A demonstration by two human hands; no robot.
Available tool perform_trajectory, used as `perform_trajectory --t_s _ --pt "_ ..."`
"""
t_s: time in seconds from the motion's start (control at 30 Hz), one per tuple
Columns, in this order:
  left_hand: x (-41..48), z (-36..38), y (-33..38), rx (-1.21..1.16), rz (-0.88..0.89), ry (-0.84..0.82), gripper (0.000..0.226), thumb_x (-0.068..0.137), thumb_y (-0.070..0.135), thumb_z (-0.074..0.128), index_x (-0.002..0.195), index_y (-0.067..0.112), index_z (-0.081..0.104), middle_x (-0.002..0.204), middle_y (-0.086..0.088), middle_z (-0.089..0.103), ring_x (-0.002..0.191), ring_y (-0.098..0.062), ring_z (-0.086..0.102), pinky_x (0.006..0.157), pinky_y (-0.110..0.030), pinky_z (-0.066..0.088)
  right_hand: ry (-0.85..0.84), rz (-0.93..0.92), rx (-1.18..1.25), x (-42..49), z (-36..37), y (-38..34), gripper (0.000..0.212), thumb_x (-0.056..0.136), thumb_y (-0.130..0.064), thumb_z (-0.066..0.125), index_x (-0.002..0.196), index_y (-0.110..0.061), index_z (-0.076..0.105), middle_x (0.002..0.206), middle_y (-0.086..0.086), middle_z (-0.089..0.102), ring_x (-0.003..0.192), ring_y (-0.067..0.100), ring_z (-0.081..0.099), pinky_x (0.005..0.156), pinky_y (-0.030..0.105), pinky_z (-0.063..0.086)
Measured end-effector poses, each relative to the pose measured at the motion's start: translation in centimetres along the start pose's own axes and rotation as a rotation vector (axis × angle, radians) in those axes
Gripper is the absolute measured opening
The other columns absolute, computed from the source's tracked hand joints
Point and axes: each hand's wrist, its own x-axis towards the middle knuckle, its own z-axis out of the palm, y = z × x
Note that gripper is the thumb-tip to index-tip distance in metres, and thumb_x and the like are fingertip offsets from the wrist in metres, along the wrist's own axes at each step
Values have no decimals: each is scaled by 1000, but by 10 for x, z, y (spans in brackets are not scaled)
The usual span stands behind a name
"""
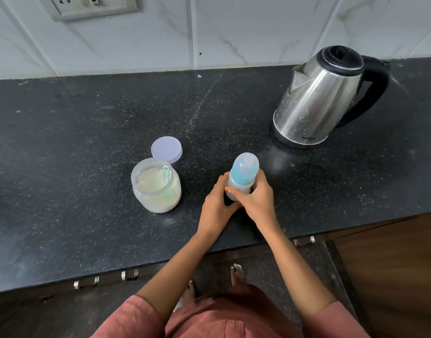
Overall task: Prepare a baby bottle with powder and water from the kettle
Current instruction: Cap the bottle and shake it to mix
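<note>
Both hands close on the baby bottle point(243, 172) near the front edge of the black speckled countertop point(63, 142). The left hand point(215, 203) curls around the bottle's lower body from the left. The right hand point(256, 198) wraps it from the right, with a thumb bearing an orange-painted nail laid across the front. The bottle's base is hidden behind the fingers, so whether it rests on the stone cannot be told. Its translucent blue cap is on and points up and away.

At far left, high on the white marbled wall tiles point(234, 32), sits a switch and socket plate point(92, 6). Left of the hands stands an open clear powder jar point(158, 191), largely full of pale powder, with a light green scoop point(165, 172) leaning inside against its right wall. The jar's round lid point(166, 149) lies flat on the counter just behind it, at the jar's rim. Well to the right, toward the wall, a stainless steel electric kettle point(316, 101) stands with its black lid shut, its spout toward the left and its black handle toward the right.
</note>
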Motion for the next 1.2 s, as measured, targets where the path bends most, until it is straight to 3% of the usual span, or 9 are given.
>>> perform_trajectory --t_s 0.07,0.2,0.3,0.47,0.6,0.73,0.93,1.07,1.2 --pt "-7 -4 -7 63 -13 -16 73 79 14 70 141 20 34 145 1 40 134 -11 35 107 -23 31 12 9 -4 -1 2 1 61 62 -15 82 114 -18 52 98 -14 57 87 -6 54 71 -3 37" --pt "-13 -12 -14 159 2 1 65 86 14 63 142 20 31 148 5 34 139 -8 22 99 -8 18 31 1 -29 -1 2 0 53 60 -13 83 100 -27 50 88 -28 52 84 -24 51 64 -4 36" --pt "-10 -16 -17 191 29 21 58 89 9 55 141 19 33 149 5 32 139 -9 22 99 -4 15 45 9 -45 4 -2 -2 50 58 -13 84 95 -26 52 83 -26 54 78 -20 54 62 -4 37" --pt "5 -16 -16 406 121 57 51 94 15 47 143 11 30 154 -3 20 143 -17 12 113 -22 5 38 54 -11 14 -15 -10 46 59 -16 83 94 -26 54 84 -25 56 78 -8 56 60 3 44" --pt "24 -13 -19 670 105 59 52 99 28 36 146 11 20 156 -8 4 144 -22 0 115 -34 -5 -4 173 316 21 -31 -23 27 69 -13 77 87 -26 61 84 -13 67 78 1 66 63 13 52" --pt "37 -11 -23 826 54 57 53 100 32 25 147 11 10 157 -7 -1 144 -21 -3 115 -37 -7 -49 487 739 32 -45 -34 12 81 -24 65 91 -22 61 79 -6 73 76 7 70 59 26 56" --pt "44 -9 -28 903 -1 45 54 100 35 19 147 10 8 157 -6 2 144 -19 -1 115 -37 -4 -181 713 1012 45 -53 -36 34 83 -43 56 105 -17 59 93 7 71 86 20 68 61 30 58" --pt "45 -8 -30 920 9 70 52 101 31 17 147 11 8 157 -5 4 144 -18 1 115 -35 -3 -282 666 890 43 -52 -35 38 69 -33 67 103 -17 60 90 3 73 83 16 70 62 30 58" --pt "45 -9 -31 894 15 79 50 101 26 18 147 9 8 157 -5 5 144 -17 3 115 -33 -3 -144 414 724 54 -64 -35 50 59 -28 72 106 -16 60 99 1 70 89 12 68 63 25 55"
